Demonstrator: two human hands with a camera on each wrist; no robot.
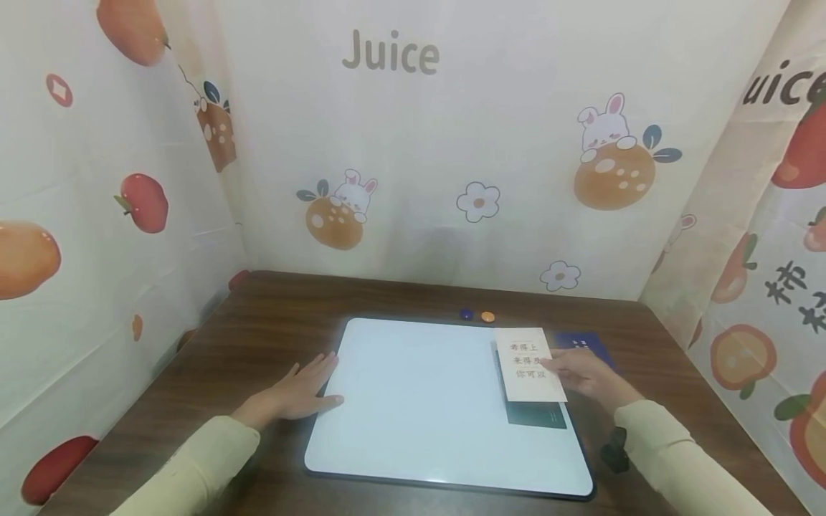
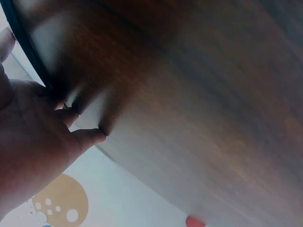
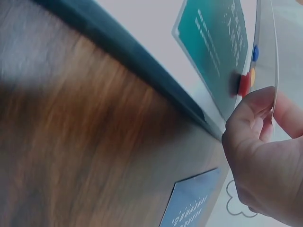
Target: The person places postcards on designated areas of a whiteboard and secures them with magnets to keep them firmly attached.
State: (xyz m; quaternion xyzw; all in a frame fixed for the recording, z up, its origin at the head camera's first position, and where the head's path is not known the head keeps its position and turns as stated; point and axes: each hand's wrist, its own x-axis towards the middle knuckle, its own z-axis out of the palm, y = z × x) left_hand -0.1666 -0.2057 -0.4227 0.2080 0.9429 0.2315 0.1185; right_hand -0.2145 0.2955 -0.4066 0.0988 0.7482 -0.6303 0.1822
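The left hand [image 2: 38, 130] touches a dark-edged board [image 2: 28, 51] on a brown tabletop [image 2: 199, 104]

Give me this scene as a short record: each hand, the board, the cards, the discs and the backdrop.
Left hand: left hand rests at the left edge of the whiteboard, fingers spread
Right hand: right hand pinches the cream card by its right side
Board: whiteboard, flat on the brown table
Green card: green card on the board's right side, partly hidden by the cream card in the head view
Blue card: blue card on the table, right of the board
Discs: blue disc and orange disc, beyond the board's far edge
Backdrop: pale cloth with fruit, rabbits and "Juice"
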